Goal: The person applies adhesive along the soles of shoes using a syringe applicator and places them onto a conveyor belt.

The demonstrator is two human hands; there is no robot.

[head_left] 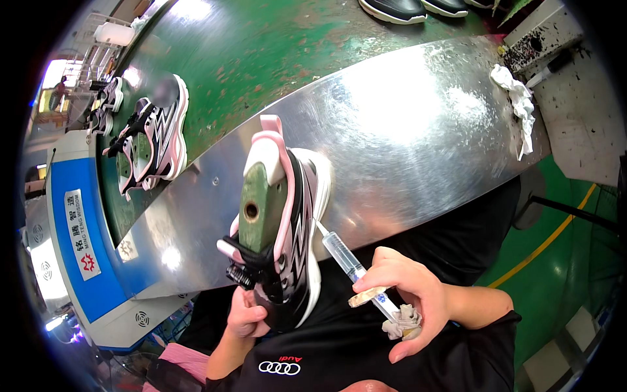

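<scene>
A black and pink sneaker with a thick white sole stands tilted over the metal tabletop's near edge. A green shoe last with a round hole fills its opening. My left hand grips the sneaker at the toe end, its fingers partly hidden behind the shoe. In my right hand is a clear syringe, held around the barrel and plunger. The syringe's thin tip points at the seam between upper and sole. Whitish crumpled material covers the plunger end.
The brushed metal tabletop borders a worn green conveyor belt. More sneakers stand on the belt at left, and dark shoes at the far edge. Crumpled white tissue lies at the right beside a grey metal box.
</scene>
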